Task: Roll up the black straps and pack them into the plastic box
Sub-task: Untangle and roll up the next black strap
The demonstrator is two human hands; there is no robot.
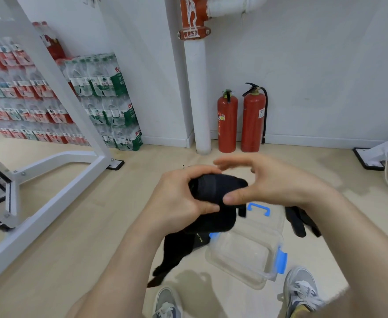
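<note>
A partly rolled black strap (pixel 213 187) is held up in front of me, its loose tail (pixel 177 251) hanging down toward the floor. My left hand (pixel 179 198) grips the roll from the left, thumb across its lower side. My right hand (pixel 268 180) is at the roll's right end; its thumb presses the roll from below and its fingers arch over the top, blurred. Below the hands a clear plastic box (pixel 245 253) with blue latches sits on the floor, its inside looking bare. Another black strap (pixel 300 221) lies on the floor right of the box.
Two red fire extinguishers (pixel 241 120) stand against the far wall beside a white pipe (pixel 199 99). A white metal frame (pixel 57 171) crosses the left side, with stacked packs of bottled water (pixel 101 102) behind it. My shoes (pixel 300 292) are at the bottom.
</note>
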